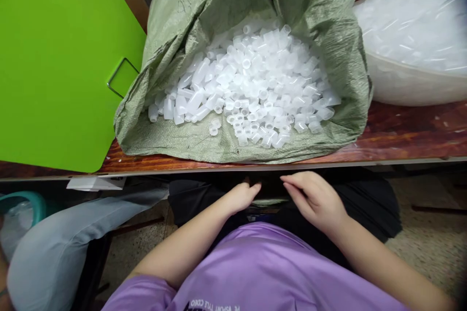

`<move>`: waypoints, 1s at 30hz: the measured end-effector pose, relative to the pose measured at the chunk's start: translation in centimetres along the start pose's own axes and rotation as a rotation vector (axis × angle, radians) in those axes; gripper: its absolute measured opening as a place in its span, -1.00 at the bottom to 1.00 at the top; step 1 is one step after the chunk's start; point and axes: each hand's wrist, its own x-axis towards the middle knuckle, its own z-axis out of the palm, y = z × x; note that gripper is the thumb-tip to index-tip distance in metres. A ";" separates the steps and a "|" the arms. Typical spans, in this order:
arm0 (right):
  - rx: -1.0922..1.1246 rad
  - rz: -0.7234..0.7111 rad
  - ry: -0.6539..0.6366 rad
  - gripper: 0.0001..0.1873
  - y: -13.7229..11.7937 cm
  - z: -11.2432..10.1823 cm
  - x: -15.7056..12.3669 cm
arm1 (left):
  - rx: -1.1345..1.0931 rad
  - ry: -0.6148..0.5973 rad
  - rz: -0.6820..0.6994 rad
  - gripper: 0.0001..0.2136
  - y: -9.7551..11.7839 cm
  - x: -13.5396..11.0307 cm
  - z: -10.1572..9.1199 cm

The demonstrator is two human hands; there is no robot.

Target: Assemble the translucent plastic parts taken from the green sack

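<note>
My left hand (241, 196) and my right hand (314, 198) rest in my lap just below the table's front edge, fingers loosely curled toward each other over something dark that I cannot make out. On the wooden table (408, 136) above them lies a green woven sack (321, 5), its mouth open toward me. A heap of small white plastic tubes (251, 82) spills from the sack. Neither hand touches the sack or the tubes.
A bright green board (54, 58) with a wire handle covers the table's left part. A translucent bowl (412, 85) piled with clear plastic pieces stands at the right. A person's grey-trousered leg (62, 243) and a teal bucket (29, 201) are at the lower left.
</note>
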 end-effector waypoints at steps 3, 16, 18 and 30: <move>-0.189 -0.036 0.138 -0.76 -0.3 -1.8 2.8 | 0.226 -0.145 0.227 -0.55 2.4 -3.3 -2.4; -0.565 0.174 -0.178 -0.69 -1.0 -2.1 9.0 | 1.061 0.852 0.269 -0.70 9.9 -2.0 -16.9; -0.501 0.184 -0.126 -0.70 -0.7 -1.9 8.9 | 1.129 0.844 0.207 -0.73 10.2 -0.8 -16.7; 0.212 0.039 0.278 -0.63 -0.8 -0.6 5.2 | -0.081 0.613 0.703 -0.40 8.4 -7.0 -10.1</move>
